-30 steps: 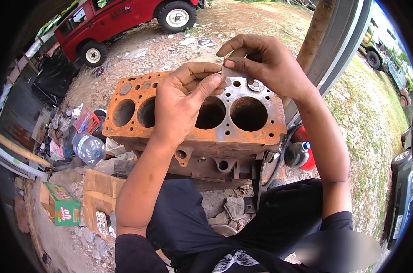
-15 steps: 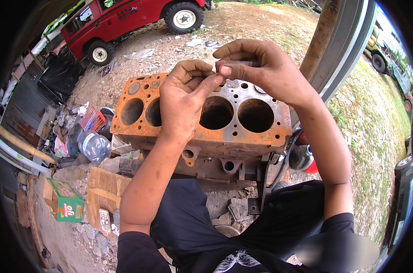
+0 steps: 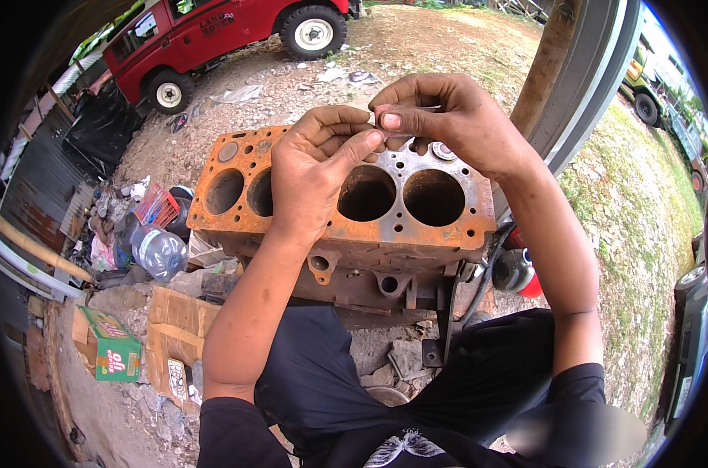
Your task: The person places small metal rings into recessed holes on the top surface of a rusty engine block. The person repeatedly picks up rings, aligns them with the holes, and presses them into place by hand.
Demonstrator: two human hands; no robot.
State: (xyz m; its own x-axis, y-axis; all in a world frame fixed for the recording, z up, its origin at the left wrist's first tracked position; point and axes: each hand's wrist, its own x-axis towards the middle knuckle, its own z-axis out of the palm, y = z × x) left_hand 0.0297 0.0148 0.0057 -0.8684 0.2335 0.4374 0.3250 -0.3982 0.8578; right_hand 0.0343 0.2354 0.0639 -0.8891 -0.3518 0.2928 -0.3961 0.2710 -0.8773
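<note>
Small reddish piece (image 3: 380, 115), mostly hidden, above rusty engine block (image 3: 362, 232).
Green carton (image 3: 114, 343) bears white lettering (image 3: 118, 361); red vehicle (image 3: 249, 37), dark lettering (image 3: 217, 24). Left hand (image 3: 313, 171): fingers together, hold indeterminable. Right hand (image 3: 467, 125): thumb and fingers clamped on the piece.

The left hand (image 3: 311, 168) masks part of the rusty engine block (image 3: 362, 235), and that small pinched piece (image 3: 380, 115) is too covered to identify! Up top, the edge slices off the red vehicle (image 3: 249, 30).
</note>
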